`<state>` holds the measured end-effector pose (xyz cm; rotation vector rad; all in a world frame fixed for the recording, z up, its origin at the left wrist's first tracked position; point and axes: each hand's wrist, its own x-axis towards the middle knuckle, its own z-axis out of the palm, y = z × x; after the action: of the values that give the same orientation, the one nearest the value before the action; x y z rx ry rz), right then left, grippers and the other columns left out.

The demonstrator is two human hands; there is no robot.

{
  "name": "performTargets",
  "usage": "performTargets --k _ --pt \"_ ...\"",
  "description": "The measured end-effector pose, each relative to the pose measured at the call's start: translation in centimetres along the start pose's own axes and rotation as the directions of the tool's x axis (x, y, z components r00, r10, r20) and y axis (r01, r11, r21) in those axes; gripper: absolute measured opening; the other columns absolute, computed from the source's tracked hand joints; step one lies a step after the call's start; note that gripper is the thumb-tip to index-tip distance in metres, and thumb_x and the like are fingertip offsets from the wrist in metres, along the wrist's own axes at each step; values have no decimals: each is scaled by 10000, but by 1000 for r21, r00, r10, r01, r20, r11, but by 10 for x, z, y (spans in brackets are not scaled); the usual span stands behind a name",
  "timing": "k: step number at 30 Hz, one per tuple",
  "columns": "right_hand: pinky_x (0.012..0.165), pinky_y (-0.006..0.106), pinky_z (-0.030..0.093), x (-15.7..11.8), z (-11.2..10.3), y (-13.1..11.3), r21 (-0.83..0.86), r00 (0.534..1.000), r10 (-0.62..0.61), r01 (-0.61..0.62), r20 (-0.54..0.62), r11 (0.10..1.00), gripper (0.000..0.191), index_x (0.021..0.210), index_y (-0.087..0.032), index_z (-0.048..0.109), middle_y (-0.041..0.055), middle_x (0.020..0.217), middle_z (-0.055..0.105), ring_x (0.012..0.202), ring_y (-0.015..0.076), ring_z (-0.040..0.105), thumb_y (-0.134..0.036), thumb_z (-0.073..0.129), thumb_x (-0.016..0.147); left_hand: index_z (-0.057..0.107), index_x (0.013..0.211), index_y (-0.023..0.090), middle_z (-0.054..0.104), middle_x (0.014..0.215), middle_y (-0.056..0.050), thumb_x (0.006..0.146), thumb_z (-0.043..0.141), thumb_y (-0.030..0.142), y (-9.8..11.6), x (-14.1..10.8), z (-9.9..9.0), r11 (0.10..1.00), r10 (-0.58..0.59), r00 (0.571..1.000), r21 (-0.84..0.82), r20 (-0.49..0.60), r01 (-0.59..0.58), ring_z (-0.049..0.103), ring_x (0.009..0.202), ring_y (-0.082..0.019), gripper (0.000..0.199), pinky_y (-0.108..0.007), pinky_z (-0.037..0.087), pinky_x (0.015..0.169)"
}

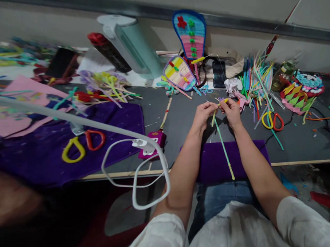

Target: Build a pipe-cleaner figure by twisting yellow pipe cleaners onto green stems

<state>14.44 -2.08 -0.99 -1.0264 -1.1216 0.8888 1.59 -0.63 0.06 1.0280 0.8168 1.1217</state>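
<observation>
My left hand (206, 113) and my right hand (231, 110) meet above the dark table, fingertips pinched close together. Between them is a yellow-green fuzzy stem, and a long pale green stem (222, 144) with a yellow end hangs down from the fingers. My right fingers also pinch a small bright yellow piece. Where the pieces join is too small to make out. Beneath the hanging stem, a purple cloth (216, 161) lies over the table's front edge.
Yellow-and-red-handled scissors (273, 121) lie at the right, near bundled stems (257, 79). Two decorated fans (190, 36) and a teal kettle (140, 48) stand behind. A white cable (135, 205) loops beside a purple power socket (157, 140). Another person shows at far left.
</observation>
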Motion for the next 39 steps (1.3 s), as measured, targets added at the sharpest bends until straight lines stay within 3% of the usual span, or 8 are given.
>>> performTargets --k 8,16,21,25,31,35,39 --pt "477 199 371 0 0 -1 16 999 22 -23 49 1000 317 734 -195 568 -49 606 557 510 71 457 -492 672 766 672 609 161 546 533 22 617 664 237 1 -1 0 990 92 995 107 -30 -88 407 503 -75 77 -215 327 526" --pt "470 191 377 0 1 1 21 998 35 -36 56 999 327 739 -190 574 -47 614 556 518 68 473 -499 678 756 636 544 160 581 560 9 619 608 196 2 -2 0 966 180 982 198 -65 -164 476 557 -95 88 -227 384 592" --pt "474 187 379 -1 1 0 10 998 39 -39 59 999 318 737 -192 572 -49 616 558 516 64 468 -492 675 762 643 553 163 582 554 12 620 613 205 0 0 -1 967 169 984 203 -64 -153 484 557 -100 85 -230 402 597" --pt "474 185 386 -1 1 -1 34 996 66 -68 56 997 320 741 -193 576 -49 616 561 521 64 476 -493 688 750 674 597 161 568 540 14 635 646 229 0 1 -4 986 95 995 139 -31 -90 466 524 -91 82 -225 411 567" --pt "466 182 403 0 -2 -4 96 991 125 -128 40 987 352 764 -200 584 -56 613 573 502 57 477 -521 717 710 722 723 162 690 701 -31 611 731 255 4 -2 -9 999 -19 996 43 92 15 607 622 -126 146 -264 501 669" --pt "457 180 410 0 -1 -5 142 987 158 -162 35 977 358 757 -202 581 -61 600 569 480 52 471 -526 724 706 742 776 164 715 762 -41 622 791 279 6 -4 -8 995 65 989 71 133 -75 639 678 -134 198 -267 502 714" --pt "450 170 408 -1 0 -8 171 985 173 -175 27 969 359 749 -199 580 -68 587 561 469 45 459 -522 730 704 744 754 162 715 743 -39 624 827 323 4 -5 -3 977 178 980 103 84 -186 637 660 -128 223 -256 490 676"
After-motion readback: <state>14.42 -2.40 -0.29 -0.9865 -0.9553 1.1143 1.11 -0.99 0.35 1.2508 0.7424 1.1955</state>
